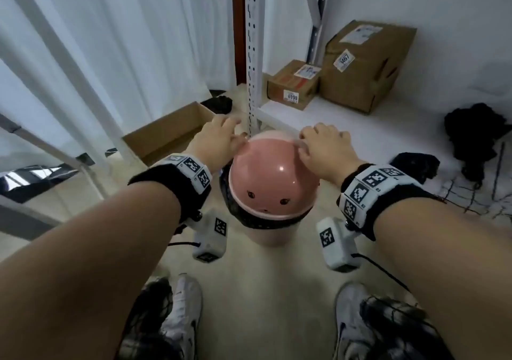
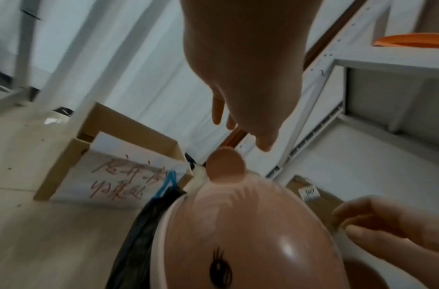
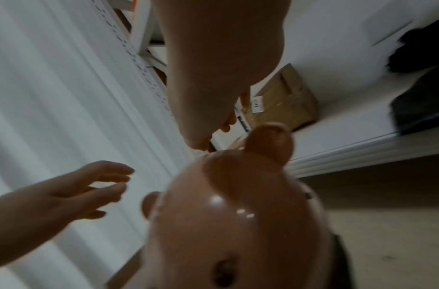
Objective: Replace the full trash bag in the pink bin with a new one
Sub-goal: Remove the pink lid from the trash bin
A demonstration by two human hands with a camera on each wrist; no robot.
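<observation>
The pink bin (image 1: 273,235) stands on the floor between my feet, under a pink dome lid (image 1: 273,182) with a painted face and two ears. A black trash bag (image 1: 235,210) is folded over its rim, also seen in the left wrist view (image 2: 139,244). My left hand (image 1: 219,138) hovers with relaxed fingers above the lid's left ear (image 2: 226,168), apart from it. My right hand (image 1: 324,143) arches over the far right of the lid, fingers loosely curled round behind the right ear (image 3: 270,142). Whether it touches the lid is unclear.
A white shelf upright (image 1: 253,55) rises just behind the bin. Two taped cardboard boxes (image 1: 365,63) sit on the low white shelf at right, with black cloth (image 1: 473,132) further right. An open carton (image 1: 166,135) lies on the floor at left, before a white curtain.
</observation>
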